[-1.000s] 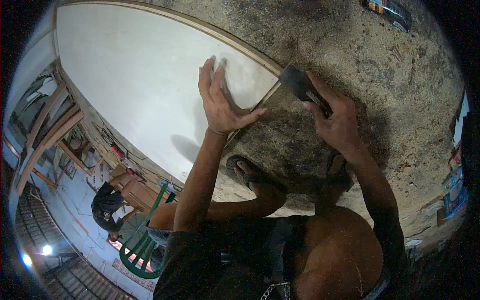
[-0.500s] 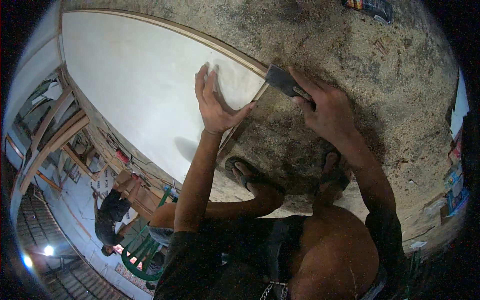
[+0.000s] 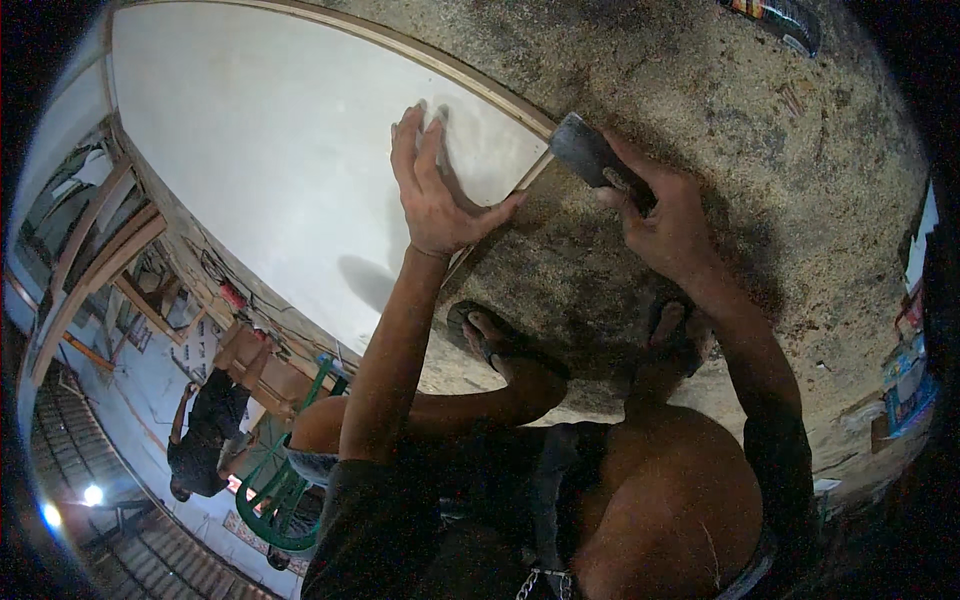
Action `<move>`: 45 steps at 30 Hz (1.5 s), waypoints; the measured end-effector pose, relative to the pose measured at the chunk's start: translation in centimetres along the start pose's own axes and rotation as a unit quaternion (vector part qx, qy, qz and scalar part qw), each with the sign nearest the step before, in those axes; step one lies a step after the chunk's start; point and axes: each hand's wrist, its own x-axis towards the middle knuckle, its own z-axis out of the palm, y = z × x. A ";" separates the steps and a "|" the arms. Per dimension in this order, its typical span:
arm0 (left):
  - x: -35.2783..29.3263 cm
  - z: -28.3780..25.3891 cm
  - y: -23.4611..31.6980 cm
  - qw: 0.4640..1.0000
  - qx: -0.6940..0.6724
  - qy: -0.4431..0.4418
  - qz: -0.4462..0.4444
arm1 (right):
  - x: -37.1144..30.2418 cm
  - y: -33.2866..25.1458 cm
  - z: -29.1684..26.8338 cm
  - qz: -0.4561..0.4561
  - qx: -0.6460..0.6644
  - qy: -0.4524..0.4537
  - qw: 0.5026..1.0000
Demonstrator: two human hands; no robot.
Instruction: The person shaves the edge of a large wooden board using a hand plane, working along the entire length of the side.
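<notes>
Left hand (image 3: 432, 210) splayed on white wood-edged panel (image 3: 250, 150); I see right hand (image 3: 672, 225) gripping dark rectangular block (image 3: 586, 150) at corner.

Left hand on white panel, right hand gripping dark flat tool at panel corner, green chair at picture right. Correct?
No, the head view shows the green chair at picture left, not right. Left hand on white panel and right hand gripping dark flat tool at its corner stand.
</notes>
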 end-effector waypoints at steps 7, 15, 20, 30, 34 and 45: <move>0.3 0.1 -0.1 1.000 -0.003 0.012 0.014 | -0.1 1.0 0.6 0.024 0.118 0.001 0.993; 0.0 -0.1 0.0 1.000 0.012 -0.001 0.012 | 0.7 -0.9 -1.4 0.010 -0.057 -0.033 0.998; 0.1 -0.2 0.1 1.000 -0.001 0.007 0.018 | 2.7 -1.9 -3.9 -0.026 -0.109 -0.071 0.991; 0.3 0.0 0.3 1.000 0.012 0.010 0.006 | 3.2 0.2 -2.5 -0.079 -0.003 -0.054 0.995; 0.2 -0.2 0.2 1.000 0.014 0.008 0.002 | 3.5 -0.8 -2.3 0.093 -0.072 -0.136 0.984; 0.2 -0.6 -0.1 1.000 -0.016 0.018 0.005 | 3.3 -3.0 -2.6 0.014 -0.237 -0.074 0.969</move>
